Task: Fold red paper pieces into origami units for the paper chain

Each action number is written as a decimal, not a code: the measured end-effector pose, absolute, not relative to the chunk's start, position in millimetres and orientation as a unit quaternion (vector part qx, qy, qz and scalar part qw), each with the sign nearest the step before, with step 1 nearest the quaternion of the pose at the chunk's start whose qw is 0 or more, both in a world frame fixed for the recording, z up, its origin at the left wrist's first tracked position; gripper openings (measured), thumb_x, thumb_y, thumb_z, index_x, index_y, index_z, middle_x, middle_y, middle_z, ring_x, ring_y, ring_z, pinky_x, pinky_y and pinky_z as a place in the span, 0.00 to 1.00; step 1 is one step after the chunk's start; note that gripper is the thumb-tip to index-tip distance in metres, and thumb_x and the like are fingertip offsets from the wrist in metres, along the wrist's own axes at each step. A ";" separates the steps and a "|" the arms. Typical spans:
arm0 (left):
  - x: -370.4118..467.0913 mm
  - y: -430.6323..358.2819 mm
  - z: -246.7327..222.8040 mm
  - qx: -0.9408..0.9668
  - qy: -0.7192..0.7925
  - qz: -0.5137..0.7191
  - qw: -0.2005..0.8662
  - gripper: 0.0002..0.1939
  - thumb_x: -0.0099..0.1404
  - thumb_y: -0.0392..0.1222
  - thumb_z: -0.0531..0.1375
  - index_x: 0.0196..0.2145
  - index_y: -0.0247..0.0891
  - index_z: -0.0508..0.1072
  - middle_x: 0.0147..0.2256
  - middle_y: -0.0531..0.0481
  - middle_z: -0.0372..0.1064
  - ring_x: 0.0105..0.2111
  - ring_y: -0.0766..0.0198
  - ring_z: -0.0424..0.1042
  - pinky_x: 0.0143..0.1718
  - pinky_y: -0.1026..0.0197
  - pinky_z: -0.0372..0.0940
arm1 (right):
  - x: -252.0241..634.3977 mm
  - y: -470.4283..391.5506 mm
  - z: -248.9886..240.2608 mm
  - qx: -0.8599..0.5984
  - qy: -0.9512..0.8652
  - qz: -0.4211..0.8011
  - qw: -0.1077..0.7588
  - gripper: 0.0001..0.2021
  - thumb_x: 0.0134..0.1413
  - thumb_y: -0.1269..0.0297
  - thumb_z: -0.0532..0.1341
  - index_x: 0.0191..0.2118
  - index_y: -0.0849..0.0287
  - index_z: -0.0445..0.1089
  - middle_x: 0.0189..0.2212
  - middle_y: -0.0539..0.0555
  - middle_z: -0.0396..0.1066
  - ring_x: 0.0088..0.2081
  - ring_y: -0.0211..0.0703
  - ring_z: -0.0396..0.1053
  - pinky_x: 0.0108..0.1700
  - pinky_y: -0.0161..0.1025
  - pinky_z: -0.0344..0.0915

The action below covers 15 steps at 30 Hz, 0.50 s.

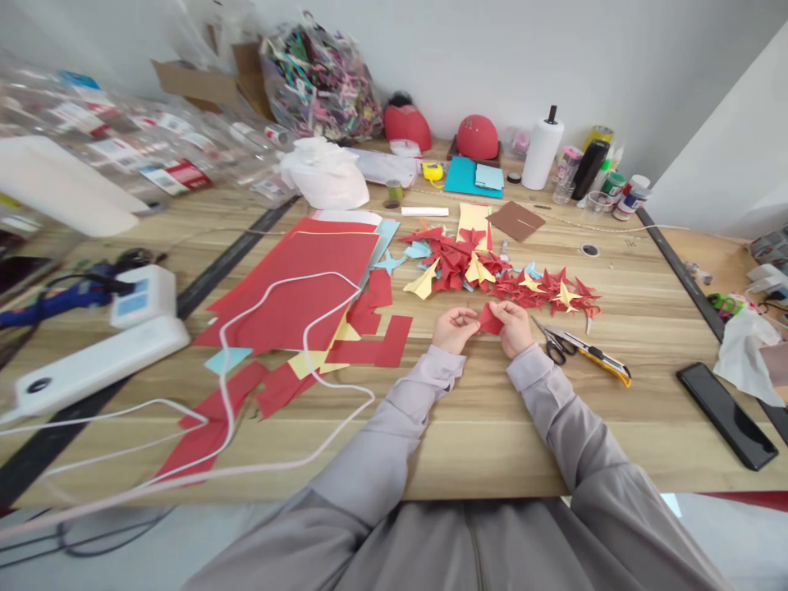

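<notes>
Between my two hands is a small piece of red paper (491, 319). My left hand (456, 329) pinches its left edge, and my right hand (512, 328) grips its right side. Just beyond them lies a heap of folded paper stars (449, 258), mostly red, some yellow and light blue. More red stars (523, 287) spread to the right. Close to my right hand rest black scissors (557, 346) and a yellow utility knife (597, 359). Left of my hands are cut red paper strips (394, 341) and a stack of red sheets (308, 279).
A white cable (306, 336) loops over the paper. A phone (726, 414) lies at the right, a white power strip (102, 365) at the left. Plastic bottles (153, 148) crowd the back left. A white bottle (542, 152), jars and red domes (477, 136) line the wall.
</notes>
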<state>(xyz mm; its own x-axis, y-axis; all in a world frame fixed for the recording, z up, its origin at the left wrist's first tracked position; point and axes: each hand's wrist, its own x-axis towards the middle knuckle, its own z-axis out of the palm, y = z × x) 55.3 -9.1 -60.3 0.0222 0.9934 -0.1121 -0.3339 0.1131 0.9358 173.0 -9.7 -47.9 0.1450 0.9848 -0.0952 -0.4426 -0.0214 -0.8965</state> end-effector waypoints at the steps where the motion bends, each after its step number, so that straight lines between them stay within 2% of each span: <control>1: 55.4 -9.5 -59.1 0.380 0.437 0.547 0.605 0.12 0.38 0.34 0.64 0.24 0.33 0.69 0.15 0.55 0.67 0.16 0.70 0.66 0.22 0.66 0.63 | 173.2 -9.9 -47.8 -0.431 -0.315 0.571 0.623 0.13 0.33 0.60 0.67 0.16 0.60 0.62 0.15 0.45 0.64 0.19 0.32 0.58 0.24 0.33 0.56; 7: 54.6 -13.1 -52.0 0.375 0.458 0.537 0.601 0.11 0.37 0.34 0.64 0.22 0.33 0.68 0.14 0.56 0.66 0.16 0.69 0.66 0.21 0.65 0.63 | 173.9 -9.4 -48.4 -0.435 -0.321 0.575 0.614 0.13 0.33 0.60 0.67 0.16 0.60 0.63 0.15 0.46 0.64 0.19 0.32 0.58 0.24 0.33 0.56; 15: 51.5 -13.2 -52.1 0.375 0.432 0.523 0.631 0.13 0.36 0.33 0.64 0.25 0.32 0.69 0.17 0.53 0.70 0.17 0.68 0.68 0.25 0.63 0.65 | 174.9 -9.0 -47.7 -0.436 -0.298 0.581 0.619 0.14 0.32 0.60 0.67 0.15 0.60 0.62 0.15 0.45 0.63 0.19 0.32 0.58 0.23 0.33 0.55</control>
<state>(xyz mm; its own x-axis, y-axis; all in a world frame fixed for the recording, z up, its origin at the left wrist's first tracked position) 51.5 -13.2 -52.1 0.0782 0.9850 -0.1536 -0.3365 0.1711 0.9260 174.9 -9.0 -47.7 0.1462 0.9796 -0.1381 -0.4586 -0.0566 -0.8868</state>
